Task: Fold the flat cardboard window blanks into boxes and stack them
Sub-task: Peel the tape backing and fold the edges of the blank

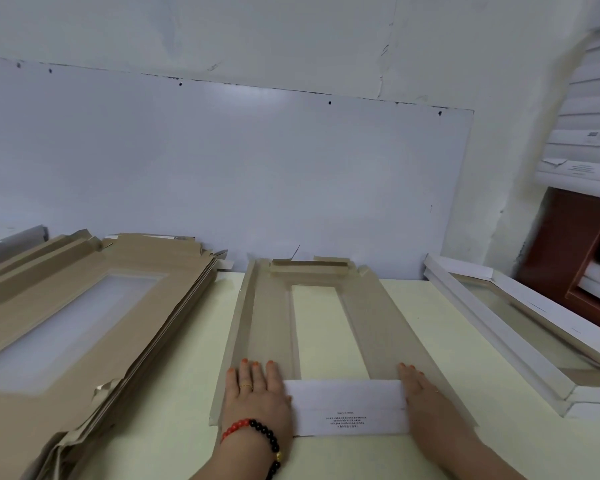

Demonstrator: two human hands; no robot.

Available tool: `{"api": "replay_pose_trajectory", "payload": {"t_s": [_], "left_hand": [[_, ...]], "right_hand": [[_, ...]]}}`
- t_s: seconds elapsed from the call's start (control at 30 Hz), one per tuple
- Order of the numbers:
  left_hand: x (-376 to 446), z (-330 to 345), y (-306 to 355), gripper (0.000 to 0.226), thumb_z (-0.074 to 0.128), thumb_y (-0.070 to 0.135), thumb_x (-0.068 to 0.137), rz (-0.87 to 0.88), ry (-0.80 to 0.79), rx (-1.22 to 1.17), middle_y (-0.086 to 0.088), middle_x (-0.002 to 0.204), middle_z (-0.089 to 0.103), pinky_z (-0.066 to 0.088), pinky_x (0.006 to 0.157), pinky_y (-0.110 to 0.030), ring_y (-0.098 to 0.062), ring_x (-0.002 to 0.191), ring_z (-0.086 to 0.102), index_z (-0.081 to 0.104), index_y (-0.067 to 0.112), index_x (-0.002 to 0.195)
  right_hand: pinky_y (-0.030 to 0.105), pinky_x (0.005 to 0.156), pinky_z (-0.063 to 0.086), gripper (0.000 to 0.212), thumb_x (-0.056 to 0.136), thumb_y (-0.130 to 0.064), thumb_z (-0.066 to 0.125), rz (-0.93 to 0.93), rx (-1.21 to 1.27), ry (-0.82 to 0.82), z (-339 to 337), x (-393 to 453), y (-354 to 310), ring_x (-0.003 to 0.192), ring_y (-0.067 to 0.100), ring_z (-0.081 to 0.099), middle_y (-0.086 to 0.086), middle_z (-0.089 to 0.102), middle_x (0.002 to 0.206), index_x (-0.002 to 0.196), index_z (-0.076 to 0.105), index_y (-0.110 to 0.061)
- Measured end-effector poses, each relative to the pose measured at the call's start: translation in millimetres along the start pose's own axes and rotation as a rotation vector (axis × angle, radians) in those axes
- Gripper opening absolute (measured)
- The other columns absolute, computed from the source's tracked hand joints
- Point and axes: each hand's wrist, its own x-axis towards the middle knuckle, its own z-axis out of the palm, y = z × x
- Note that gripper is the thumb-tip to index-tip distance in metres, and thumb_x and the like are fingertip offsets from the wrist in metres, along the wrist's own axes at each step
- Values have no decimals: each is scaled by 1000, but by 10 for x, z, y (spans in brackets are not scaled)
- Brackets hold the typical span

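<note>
Head view. One flat cardboard blank [378, 327] is lying brown side up on the pale table [174, 393], centre of frame, w/ its long axis running away from the person toward the whiteboard [222, 168] leaning at the back. Long window cutout down its middle is showing the table through it. Far-end flaps are standing partly raised. Near-end flap [347, 407] is folded back over the blank, white side up w/ small printed text.

Left hand [257, 386] is pressing flat on the blank just left of the white flap, fingers straight and spread, gripping nothing. Beaded bracelet [257, 438], red and black, is sitting on that wrist; ring on one finger. Right hand [423, 389] is lying flat on the blank at the flap's right edge, fingers extended, also gripping nothing.

Stack of flat blanks [84, 306] is sitting to the left, angled, apart from the centre blank. Folded white boxes [520, 337] w/ clear windows are stacked at right, near the table edge. More white boxes [589, 109] are piled upper right, blurred.
</note>
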Motion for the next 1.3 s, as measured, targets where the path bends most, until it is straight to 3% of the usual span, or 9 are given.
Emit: {"api": "replay_pose_trajectory", "payload": {"t_s": [0.13, 0.3, 0.57, 0.73, 0.87, 0.97, 1.07, 1.17, 1.3], "left_hand": [[8, 32, -25, 70, 16, 52, 97, 52, 54, -155, -4, 160, 13, -9, 116, -50, -22, 148, 3, -11, 16, 152], [-51, -19, -113, 127, 43, 90, 60, 100, 25, -316, 6, 150, 34, -12, 114, -48, -15, 145, 15, -19, 26, 150], [-40, -225, -136, 107, 61, 62, 69, 235, 221, -282, 12, 130, 44, 18, 110, -31, -12, 125, 42, -2, 35, 151], [-171, -331, -210, 63, 52, 50, 77, 365, 265, -109, 9, 118, 53, 28, 98, -31, -17, 113, 49, 36, 37, 137], [-337, -352, -244, 47, 47, 59, 77, 404, 137, -27, 6, 105, 64, 28, 96, -29, -18, 102, 57, 55, 29, 111], [-408, -362, -186, 30, 45, 41, 88, 443, 92, 66, 1, 108, 67, 30, 97, -32, -25, 105, 58, 57, 23, 108], [-457, -308, -30, 32, 39, 21, 94, 491, 51, 110, -6, 124, 60, 31, 99, -35, -29, 115, 54, 54, 21, 122], [-506, -291, 151, 42, 35, 16, 98, 533, 3, 74, -9, 141, 46, 37, 99, -39, -29, 124, 46, 43, 17, 139], [-454, -287, 192, 36, 40, 15, 91, 487, 13, -22, -13, 121, 60, 43, 90, -40, -34, 110, 55, 50, 18, 125]], "right_hand": [[25, 111, 24, 59, 97, -6, 26, 52, 230, 96, -57, -102, -12, 140, 17, 32, 5, 33, 154, 153, 17, -20], [28, 106, 30, 40, 101, -22, 44, 107, 679, 228, -164, -178, -44, 130, 17, 44, 1, 50, 142, 140, 47, -18], [31, 78, 50, 64, 80, 7, 69, 31, 1106, 89, -410, -169, -15, 88, 20, 63, 5, 63, 114, 135, 50, -16], [17, 61, 46, 71, 72, 10, 69, -94, 872, -18, -459, -300, -65, 65, 5, 59, -1, 66, 106, 131, 55, -27], [-1, 76, 37, 53, 80, -16, 64, -302, 276, -30, -430, -462, -97, 89, -20, 55, -25, 60, 99, 122, 55, -48], [13, 73, 47, 32, 70, -38, 75, -507, -197, 169, -379, -586, -219, 84, -7, 63, -23, 66, 90, 100, 68, -48], [12, 41, 40, 42, 18, -41, 90, -552, -201, 399, -243, -715, -453, 37, 2, 51, -15, 53, 44, 51, 66, -35], [16, 43, 47, 42, 18, -34, 91, -577, -204, 454, 0, -701, -643, 39, 8, 55, -14, 56, 47, 52, 66, -34], [16, 34, 42, 40, 23, -39, 94, -478, -180, 515, 51, -563, -715, 33, 12, 53, -8, 58, 45, 54, 70, -31]]}}
